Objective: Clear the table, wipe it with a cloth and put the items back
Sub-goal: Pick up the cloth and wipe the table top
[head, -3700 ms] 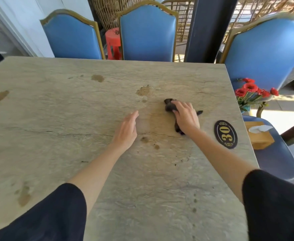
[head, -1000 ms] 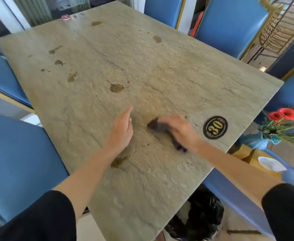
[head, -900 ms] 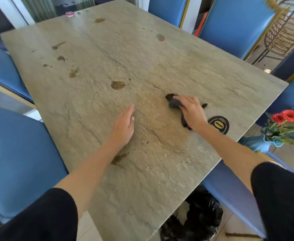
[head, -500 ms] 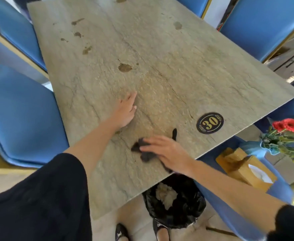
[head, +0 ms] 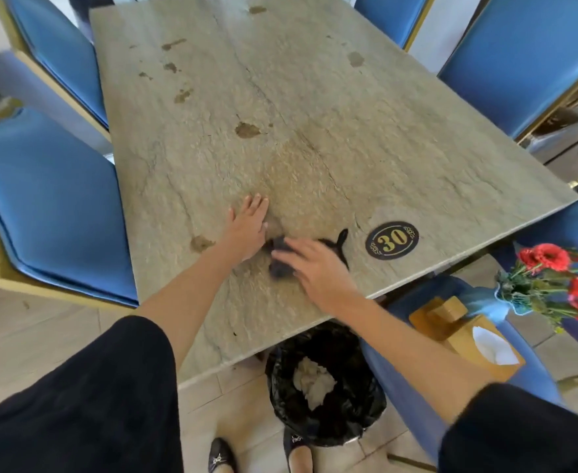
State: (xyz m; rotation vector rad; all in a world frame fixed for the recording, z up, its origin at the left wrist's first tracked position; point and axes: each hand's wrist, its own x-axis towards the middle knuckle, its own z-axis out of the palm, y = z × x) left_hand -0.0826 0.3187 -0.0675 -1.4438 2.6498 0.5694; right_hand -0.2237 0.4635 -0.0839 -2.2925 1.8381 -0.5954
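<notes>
A dark cloth [head: 280, 268] lies on the beige stone table [head: 315, 107] near its front edge. My right hand [head: 318, 268] presses flat on the cloth with fingers spread and covers most of it. My left hand [head: 248, 227] rests flat on the tabletop just left of the cloth, fingers straight. Several brown stains [head: 246, 130] mark the table farther back. A black oval plaque [head: 392, 240] with the number 30 sits to the right of the cloth. A vase of red flowers [head: 553, 285] and a wooden tissue box [head: 468, 332] stand on a blue chair seat at the right.
Blue chairs with gold frames [head: 48, 206] surround the table on the left, back and right. A black-lined waste bin [head: 325, 384] with crumpled paper stands on the tiled floor under the table's front edge, beside my feet.
My right hand has dragged the cloth back and forth across the table's near part; it now sits a little farther from the edge and closer to my left hand. The view has tilted downward.
</notes>
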